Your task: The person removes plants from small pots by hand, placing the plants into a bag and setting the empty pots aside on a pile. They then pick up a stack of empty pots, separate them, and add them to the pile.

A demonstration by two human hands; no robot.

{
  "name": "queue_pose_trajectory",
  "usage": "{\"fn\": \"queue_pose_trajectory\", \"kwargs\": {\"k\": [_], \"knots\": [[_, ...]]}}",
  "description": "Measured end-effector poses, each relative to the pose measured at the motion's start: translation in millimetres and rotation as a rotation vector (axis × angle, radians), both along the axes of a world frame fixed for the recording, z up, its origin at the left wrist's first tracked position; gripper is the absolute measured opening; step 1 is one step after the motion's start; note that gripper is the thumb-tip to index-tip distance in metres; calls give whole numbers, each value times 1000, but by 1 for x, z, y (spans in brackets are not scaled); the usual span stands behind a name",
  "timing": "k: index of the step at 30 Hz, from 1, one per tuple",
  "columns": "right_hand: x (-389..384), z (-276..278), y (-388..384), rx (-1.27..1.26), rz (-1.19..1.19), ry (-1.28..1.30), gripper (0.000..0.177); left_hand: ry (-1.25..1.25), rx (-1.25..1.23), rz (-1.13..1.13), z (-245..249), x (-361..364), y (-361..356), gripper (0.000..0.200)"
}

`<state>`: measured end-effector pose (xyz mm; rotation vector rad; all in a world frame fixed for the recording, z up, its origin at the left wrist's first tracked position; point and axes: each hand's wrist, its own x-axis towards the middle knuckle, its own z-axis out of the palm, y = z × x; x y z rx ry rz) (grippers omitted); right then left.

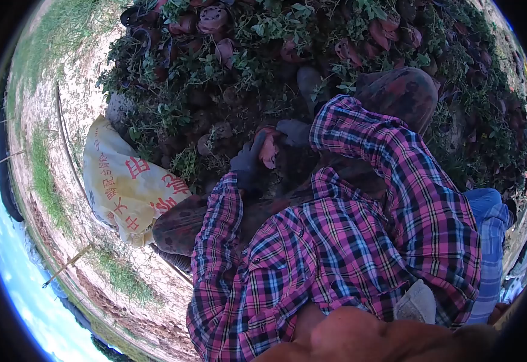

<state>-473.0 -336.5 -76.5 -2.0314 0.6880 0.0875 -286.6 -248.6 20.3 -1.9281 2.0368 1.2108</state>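
Both of my hands wear dark grey gloves and meet low in front of my body, over shaded ground. My left hand [245,159] is closed on the side of a small reddish flowerpot [268,151]. From the other side, the fingers of my right hand [293,132] are curled against the pot's upper edge. What is inside the pot is too dark to make out. Just beyond the hands lie dark, rounded clumps [205,145] among green weeds [185,164].
A heap of leafy plants and tipped reddish pots [213,19] fills the far side. A yellowish sack [128,187] with red lettering lies left, beside my knee [179,226]. Pale ground with grass [119,271] runs along the left. Another person's blue clothing [488,241] shows at right.
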Motion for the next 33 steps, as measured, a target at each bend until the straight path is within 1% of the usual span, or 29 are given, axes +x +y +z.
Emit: {"fn": "queue_pose_trajectory", "kwargs": {"k": [1, 3, 4, 6, 7, 9, 10, 12, 13, 14, 15, 16, 18, 19, 21, 23, 27, 28, 30, 31, 33], "knots": [[1, -1, -3, 20, -3, -39, 37, 21, -6, -7, -2, 1, -1, 99], [0, -14, -8, 2, 73, 14, 39, 68, -17, -20, -4, 2, -3, 99], [-2, -22, -8, -9, 111, 43, 40, 51, 10, -33, -6, 2, -4, 99], [-3, 5, -17, 164, 110, 60, 43, 20, 61, -53, -11, 1, -6, 100], [-4, 19, -24, 250, 111, 66, 44, 85, 33, -50, -12, 3, -6, 99], [2, 59, -42, 482, 108, 197, 47, 208, -26, -41, -16, 12, -3, 98], [5, 67, -46, 598, 106, 262, 49, 245, -44, -3, -17, 12, 0, 95], [7, 55, -34, 448, 50, 180, 49, 321, -82, 69, -23, 9, 5, 91], [6, 50, -29, 372, 22, 140, 49, 387, -161, 72, -31, 9, 8, 89], [4, 44, -28, 404, 34, 138, 48, 452, -239, 74, -38, 9, 9, 87], [3, 53, -30, 436, 44, 137, 47, 517, -318, 73, -42, 9, 10, 85], [3, 59, -32, 469, 56, 137, 46, 560, -307, 79, -45, 10, 11, 84], [1, 54, -34, 631, 20, 68, 43, 643, -286, 89, -48, 12, 11, 83], [1, 50, -34, 715, 1, 30, 41, 628, -324, 91, -47, 12, 12, 84], [1, 44, -38, 622, 28, 54, 40, 596, -401, 91, -45, 11, 12, 87], [2, 44, -38, 534, 14, 71, 38, 662, -382, 119, -70, 14, 14, 89], [3, 43, -29, 396, -65, 114, 35, 677, -358, 193, -63, 8, 12, 94], [2, 41, -29, 368, -82, 127, 35, 646, -276, 319, -58, 8, 13, 91], [0, 39, -25, 403, -155, 68, 33, 582, -105, 573, -50, 6, 22, 85], [-2, 40, -25, 419, -190, 38, 32, 503, 8, 648, -48, 3, 23, 79], [-3, 39, -22, 336, -186, 21, 34, 338, 239, 793, -41, -2, 24, 69]]}}
